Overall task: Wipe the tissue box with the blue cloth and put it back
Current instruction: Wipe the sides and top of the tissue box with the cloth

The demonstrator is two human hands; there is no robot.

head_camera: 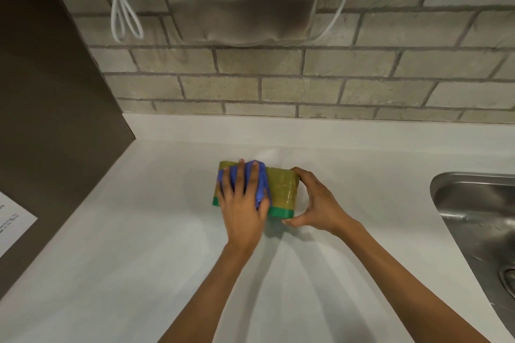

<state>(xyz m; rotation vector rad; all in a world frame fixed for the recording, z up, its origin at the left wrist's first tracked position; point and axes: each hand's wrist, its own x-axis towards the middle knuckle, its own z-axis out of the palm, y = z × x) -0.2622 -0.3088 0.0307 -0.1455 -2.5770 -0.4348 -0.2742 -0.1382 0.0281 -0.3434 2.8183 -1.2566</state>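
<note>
tissue box (281,189) — long axis left-right

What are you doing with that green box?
A person is cleaning a green and olive plastic-wrapped tissue box on a white counter. The left hand presses a crumpled blue cloth onto the box's top, while the right hand steadies its right end. A steel sink sits to the right.

A left hand (242,203) presses a blue cloth (261,184) onto a tissue box (281,189) on a white counter (139,231); the right hand (315,200) grips the box's end.
</note>
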